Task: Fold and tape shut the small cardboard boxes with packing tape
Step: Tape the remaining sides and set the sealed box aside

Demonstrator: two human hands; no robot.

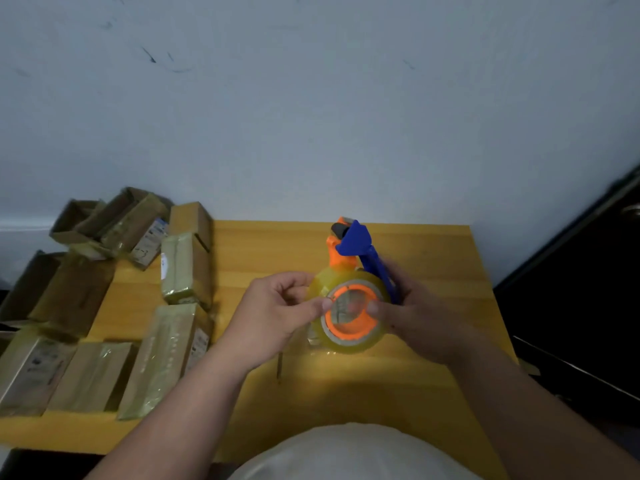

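I hold a tape dispenser (349, 247) with an orange body and blue handle above the middle of the yellow wooden table (433, 251). Its roll of yellowish clear packing tape (349, 306) faces me. My right hand (415, 313) grips the dispenser from the right, thumb on the roll's orange hub. My left hand (277, 306) pinches at the roll's left edge with curled fingers; the tape end there is too blurred to make out. Several small cardboard boxes (166, 355) wrapped in tape lie on the table's left side.
More boxes (114, 223) are piled at the table's back left corner, some with open flaps, against a pale wall. A dark door or cabinet (588, 289) stands to the right of the table. My light shirt (349, 455) fills the bottom centre.
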